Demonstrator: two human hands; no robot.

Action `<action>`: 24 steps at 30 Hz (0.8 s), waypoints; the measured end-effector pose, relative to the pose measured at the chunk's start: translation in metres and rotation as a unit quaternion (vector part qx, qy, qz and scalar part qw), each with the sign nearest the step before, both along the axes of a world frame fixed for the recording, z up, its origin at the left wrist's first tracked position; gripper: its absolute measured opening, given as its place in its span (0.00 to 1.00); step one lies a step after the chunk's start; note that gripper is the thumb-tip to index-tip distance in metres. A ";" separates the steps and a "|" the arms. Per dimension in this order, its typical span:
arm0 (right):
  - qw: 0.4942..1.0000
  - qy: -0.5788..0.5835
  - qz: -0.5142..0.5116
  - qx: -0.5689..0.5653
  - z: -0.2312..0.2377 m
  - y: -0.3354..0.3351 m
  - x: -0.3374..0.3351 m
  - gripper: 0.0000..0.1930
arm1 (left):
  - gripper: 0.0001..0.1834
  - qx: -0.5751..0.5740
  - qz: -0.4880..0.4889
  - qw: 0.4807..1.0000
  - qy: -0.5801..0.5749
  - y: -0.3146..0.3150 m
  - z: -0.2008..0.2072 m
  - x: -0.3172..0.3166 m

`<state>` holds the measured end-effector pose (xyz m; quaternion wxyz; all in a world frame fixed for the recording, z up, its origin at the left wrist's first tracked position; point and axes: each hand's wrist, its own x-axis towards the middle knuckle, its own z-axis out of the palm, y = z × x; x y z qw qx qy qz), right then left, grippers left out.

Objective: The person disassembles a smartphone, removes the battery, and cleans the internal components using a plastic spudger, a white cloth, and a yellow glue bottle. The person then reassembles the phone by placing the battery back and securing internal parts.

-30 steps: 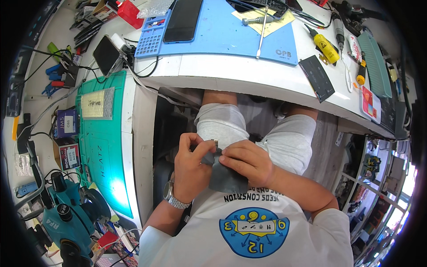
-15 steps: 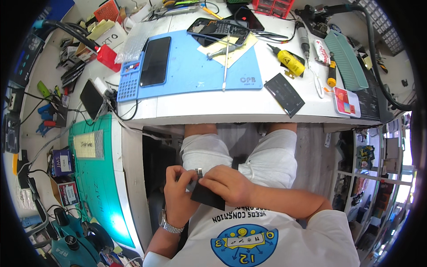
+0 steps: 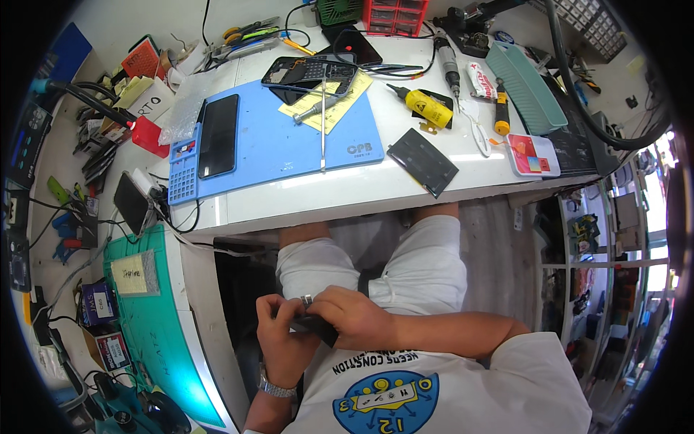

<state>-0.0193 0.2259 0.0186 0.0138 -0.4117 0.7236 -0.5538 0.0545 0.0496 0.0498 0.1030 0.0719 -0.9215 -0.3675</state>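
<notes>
Over my lap, both hands grip a flat black rectangular piece that looks like a phone battery point(image 3: 320, 330). A small silvery tab point(image 3: 306, 299) shows at its upper end, between the fingers. My left hand point(image 3: 280, 331) pinches the left side, fingers bent. From the right, my right hand point(image 3: 356, 318) closes over the other side and hides much of the piece. On the bench beyond lies another flat black battery point(image 3: 424, 163), close to the front edge. A dark phone point(image 3: 218, 135) rests on the blue work mat point(image 3: 275, 155).
An opened phone point(image 3: 307, 72), yellow paper point(image 3: 340, 112) and a metal pry tool point(image 3: 323, 137) lie on the mat. Right of it are a yellow bottle point(image 3: 426, 108), an electric screwdriver point(image 3: 448, 61) and a teal tray point(image 3: 528, 87). The bench edge point(image 3: 347, 217) runs above my knees.
The view has shifted and turned slightly. The black piece is tilted more, showing less of its face, and my hands remain closed on it.
</notes>
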 end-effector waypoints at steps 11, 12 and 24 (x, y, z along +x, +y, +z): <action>0.994 -0.100 -0.047 -0.006 0.005 0.000 0.004 0.14 | 0.20 0.004 0.001 1.000 -0.005 0.005 -0.005 0.002; 0.992 -0.120 -0.047 0.007 0.009 0.001 0.004 0.14 | 0.20 0.000 -0.002 1.000 -0.003 0.006 -0.004 0.001; 0.995 -0.051 -0.067 0.056 0.005 0.000 -0.004 0.11 | 0.24 -0.018 0.023 0.999 -0.014 0.002 -0.011 -0.009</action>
